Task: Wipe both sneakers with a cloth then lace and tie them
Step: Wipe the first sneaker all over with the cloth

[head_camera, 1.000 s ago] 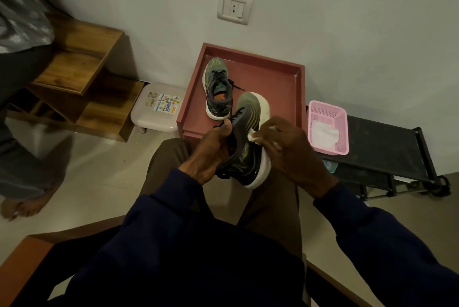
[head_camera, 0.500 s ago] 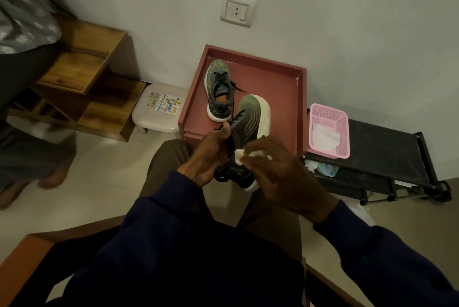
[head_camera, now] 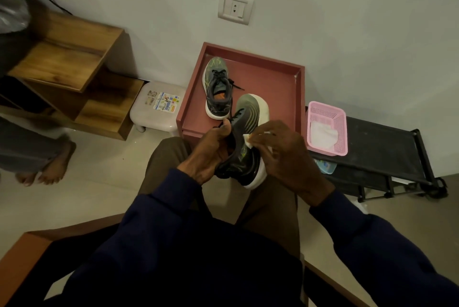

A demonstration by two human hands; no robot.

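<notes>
A dark sneaker with green streaks and a white sole (head_camera: 246,133) is tilted on its side above my lap, toe pointing away. My left hand (head_camera: 208,155) grips its collar, thumb on top by the laces. My right hand (head_camera: 288,155) pinches a small white cloth (head_camera: 248,140) against the sneaker's side. The matching second sneaker (head_camera: 217,88) stands upright on the red tray table (head_camera: 278,88), laces threaded, its loose ends trailing right.
A pink basket (head_camera: 340,120) holding a white cloth sits on a black low rack (head_camera: 387,152) at right. A small white stool (head_camera: 159,105) and wooden shelves (head_camera: 72,78) are at left. Another person's bare feet (head_camera: 47,170) stand on the floor far left.
My right hand with the cloth slid down the sneaker's side, then back toward the toe. The bystander's feet shifted on the floor at left.
</notes>
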